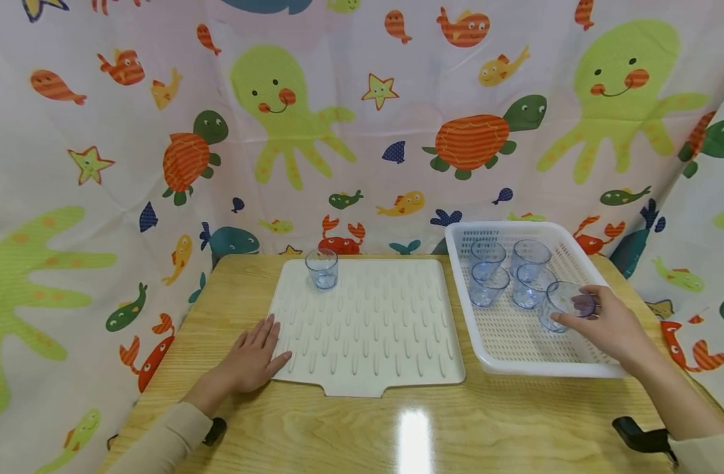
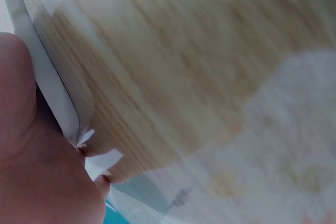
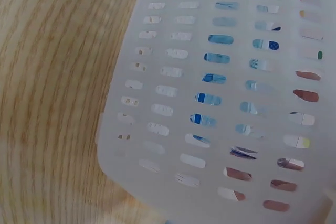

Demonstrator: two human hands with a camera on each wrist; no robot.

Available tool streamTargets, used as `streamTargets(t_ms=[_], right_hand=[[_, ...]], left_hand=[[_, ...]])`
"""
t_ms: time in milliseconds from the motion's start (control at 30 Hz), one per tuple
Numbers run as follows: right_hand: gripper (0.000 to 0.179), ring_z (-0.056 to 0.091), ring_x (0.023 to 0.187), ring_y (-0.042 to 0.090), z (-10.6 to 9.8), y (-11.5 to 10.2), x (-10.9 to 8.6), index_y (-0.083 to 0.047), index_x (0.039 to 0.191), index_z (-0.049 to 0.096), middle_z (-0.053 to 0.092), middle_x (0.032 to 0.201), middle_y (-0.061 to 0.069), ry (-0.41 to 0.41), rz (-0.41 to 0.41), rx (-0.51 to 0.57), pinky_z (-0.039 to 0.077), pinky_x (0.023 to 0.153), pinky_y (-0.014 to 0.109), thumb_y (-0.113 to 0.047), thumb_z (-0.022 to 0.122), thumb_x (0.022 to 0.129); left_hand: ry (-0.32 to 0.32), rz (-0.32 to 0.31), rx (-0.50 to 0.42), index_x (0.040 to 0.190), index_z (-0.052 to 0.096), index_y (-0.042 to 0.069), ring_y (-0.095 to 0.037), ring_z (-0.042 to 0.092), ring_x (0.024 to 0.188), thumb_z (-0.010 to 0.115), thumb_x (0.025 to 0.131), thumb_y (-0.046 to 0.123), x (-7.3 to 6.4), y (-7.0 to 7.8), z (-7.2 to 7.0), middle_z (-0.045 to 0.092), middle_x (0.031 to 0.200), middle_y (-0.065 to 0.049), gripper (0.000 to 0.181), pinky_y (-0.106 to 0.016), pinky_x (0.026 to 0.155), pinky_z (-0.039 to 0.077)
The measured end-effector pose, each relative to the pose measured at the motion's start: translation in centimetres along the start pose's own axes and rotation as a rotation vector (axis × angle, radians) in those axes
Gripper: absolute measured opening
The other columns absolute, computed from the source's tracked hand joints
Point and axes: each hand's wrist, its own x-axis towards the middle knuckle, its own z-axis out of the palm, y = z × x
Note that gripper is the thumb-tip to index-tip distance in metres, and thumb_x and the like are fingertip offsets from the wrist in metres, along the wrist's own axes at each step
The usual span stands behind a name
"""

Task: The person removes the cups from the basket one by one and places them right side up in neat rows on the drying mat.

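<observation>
In the head view my right hand (image 1: pixel 613 329) grips a clear bluish drinking glass (image 1: pixel 557 319) by its side, at the right of the white plastic basket (image 1: pixel 486 355). Several matching glasses (image 1: pixel 483 293) stand in the basket to its left. My left hand (image 1: pixel 252 359) lies flat with fingers spread, fingertips at the left edge of the cream ridged drying mat (image 1: pixel 362 316). One more glass (image 1: pixel 322 270) stands upright at that mat's back left. In the right wrist view the slotted basket wall (image 3: pixel 173 98) hides most of my hand and the glass.
A light wooden table (image 1: pixel 338 434) carries the mat and the basket side by side. Behind and on both sides hangs a curtain (image 1: pixel 362 151) printed with sea animals. Dark wrist straps (image 1: pixel 640 436) show near my sleeves.
</observation>
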Motion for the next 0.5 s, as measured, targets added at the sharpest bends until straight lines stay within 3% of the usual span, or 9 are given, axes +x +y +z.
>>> streamTargets(t_ms=[233, 500], right_hand=[[0.104, 0.039, 0.128, 0.061, -0.3, -0.3, 0.0, 0.016, 0.154, 0.015, 0.038, 0.145, 0.042, 0.002, -0.017, 0.051, 0.038, 0.097, 0.076, -0.051, 0.069, 0.095], [0.1, 0.037, 0.131, 0.061, -0.1, -1.2, -0.6, 0.012, 0.156, 0.016, 0.037, 0.146, 0.039, 0.026, -0.043, 0.124, 0.037, 0.098, 0.076, -0.046, 0.07, 0.096]], left_hand=[[0.021, 0.001, -0.001, 0.161, 0.019, -0.005, -0.043, 0.012, 0.155, 0.04, 0.107, 0.056, -0.1, 0.4, -0.1, 0.01, 0.169, -0.024, 0.084, -0.069, 0.118, 0.014], [0.002, -0.015, 0.009, 0.162, 0.018, -0.003, -0.042, 0.011, 0.156, 0.038, 0.106, 0.059, -0.1, 0.3, -0.1, 0.009, 0.17, -0.022, 0.086, -0.068, 0.119, 0.013]])
